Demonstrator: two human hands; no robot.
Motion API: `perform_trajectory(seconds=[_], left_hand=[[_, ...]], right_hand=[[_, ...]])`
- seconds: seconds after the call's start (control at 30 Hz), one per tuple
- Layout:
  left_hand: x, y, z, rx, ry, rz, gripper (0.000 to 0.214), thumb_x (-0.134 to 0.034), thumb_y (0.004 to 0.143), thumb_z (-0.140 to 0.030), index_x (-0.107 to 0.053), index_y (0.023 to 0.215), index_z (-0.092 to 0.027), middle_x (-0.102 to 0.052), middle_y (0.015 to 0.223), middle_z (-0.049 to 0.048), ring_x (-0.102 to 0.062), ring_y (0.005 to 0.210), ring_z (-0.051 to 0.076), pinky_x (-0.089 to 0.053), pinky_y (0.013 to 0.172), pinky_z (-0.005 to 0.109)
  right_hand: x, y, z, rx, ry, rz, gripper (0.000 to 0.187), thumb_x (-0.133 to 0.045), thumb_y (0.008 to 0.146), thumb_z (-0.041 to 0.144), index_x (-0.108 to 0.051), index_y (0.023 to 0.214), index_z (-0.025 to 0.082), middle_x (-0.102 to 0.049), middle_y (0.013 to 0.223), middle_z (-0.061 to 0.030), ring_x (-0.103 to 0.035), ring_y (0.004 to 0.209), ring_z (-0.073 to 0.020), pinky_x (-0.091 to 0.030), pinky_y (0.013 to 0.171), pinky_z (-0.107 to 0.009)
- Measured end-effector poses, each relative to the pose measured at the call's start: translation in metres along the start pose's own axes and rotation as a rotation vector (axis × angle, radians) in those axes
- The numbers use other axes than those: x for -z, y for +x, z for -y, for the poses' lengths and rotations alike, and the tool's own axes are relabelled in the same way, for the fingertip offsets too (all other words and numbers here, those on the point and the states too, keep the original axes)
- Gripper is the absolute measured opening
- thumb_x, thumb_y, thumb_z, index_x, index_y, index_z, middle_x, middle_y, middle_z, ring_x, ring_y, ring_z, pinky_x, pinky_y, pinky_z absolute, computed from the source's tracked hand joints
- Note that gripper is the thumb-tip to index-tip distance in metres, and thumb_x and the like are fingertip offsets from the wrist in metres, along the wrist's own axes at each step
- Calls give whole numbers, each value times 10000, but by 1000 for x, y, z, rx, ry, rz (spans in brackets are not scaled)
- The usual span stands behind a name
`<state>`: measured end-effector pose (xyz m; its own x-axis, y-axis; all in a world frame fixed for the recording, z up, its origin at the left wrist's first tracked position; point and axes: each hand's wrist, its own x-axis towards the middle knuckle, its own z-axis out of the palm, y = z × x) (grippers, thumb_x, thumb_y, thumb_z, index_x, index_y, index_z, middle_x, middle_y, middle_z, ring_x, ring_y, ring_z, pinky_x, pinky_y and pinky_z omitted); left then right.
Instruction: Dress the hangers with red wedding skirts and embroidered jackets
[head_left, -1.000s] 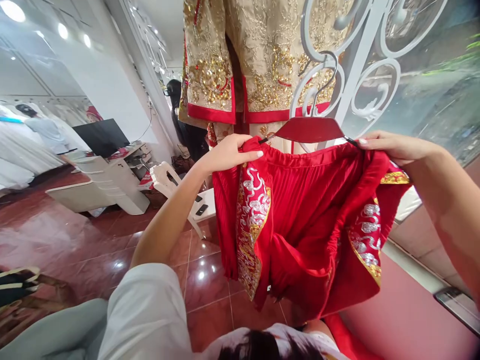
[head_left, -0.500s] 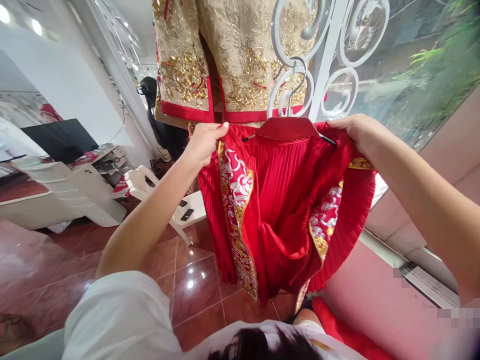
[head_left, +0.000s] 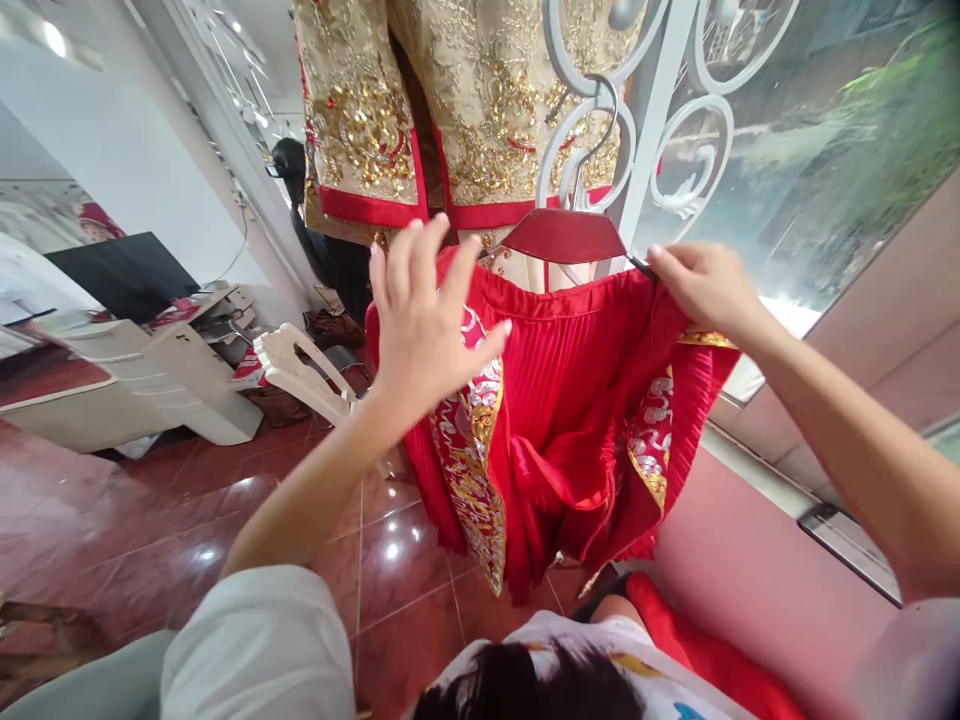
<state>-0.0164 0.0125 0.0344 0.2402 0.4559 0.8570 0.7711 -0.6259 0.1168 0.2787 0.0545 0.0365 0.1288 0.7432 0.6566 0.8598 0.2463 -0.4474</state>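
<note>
A red pleated skirt (head_left: 555, 350) with silver and gold embroidered bands hangs in front of me. My left hand (head_left: 431, 320) is open at its left end, fingers spread and raised, partly covering an embroidered band. At the opposite end, my right hand (head_left: 701, 285) pinches the waistband close to the hanger's right arm. The hanger (head_left: 566, 237) has a dark red middle and thin metal arms; its hook is on white scrollwork. Between my hands the waistband sags below the hanger's middle. Whether the left end is still attached is hidden behind my left hand.
A gold-embroidered garment (head_left: 495, 130) with red trim hangs behind the hanger. White metal scrollwork (head_left: 645, 130) stands before a window at right. A white chair (head_left: 300, 375) is left of the skirt, and a white desk (head_left: 165, 380) with a monitor (head_left: 124, 285) stands farther off.
My left hand has let go of the skirt's left corner, opening and lifting its fingers. The waistband has dropped below the hanger's middle. My right hand has stayed at the right end.
</note>
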Motion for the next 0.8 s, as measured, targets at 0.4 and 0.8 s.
perform_trajectory(seconds=[0.4, 0.8], left_hand=[[-11, -61, -5, -15, 460, 177, 562, -529, 762, -98, -476, 1316, -175, -345, 1497, 131, -280, 1398, 341, -366, 1059, 505], [-32, -78, 20, -34, 296, -325, 173, -607, 752, -140, -646, 917, -174, -631, 1227, 98, -544, 1169, 272, -423, 1013, 435]], right_hand=[[-52, -98, -36, 816, -576, 240, 210, -525, 864, 240, -679, 755, 149, -663, 983, -103, -524, 1050, -231, -247, 1099, -450], [-70, -169, -66, 1004, -404, 618, 181, -552, 808, 86, -658, 697, 183, -637, 727, -38, -562, 776, -184, -378, 945, -448]])
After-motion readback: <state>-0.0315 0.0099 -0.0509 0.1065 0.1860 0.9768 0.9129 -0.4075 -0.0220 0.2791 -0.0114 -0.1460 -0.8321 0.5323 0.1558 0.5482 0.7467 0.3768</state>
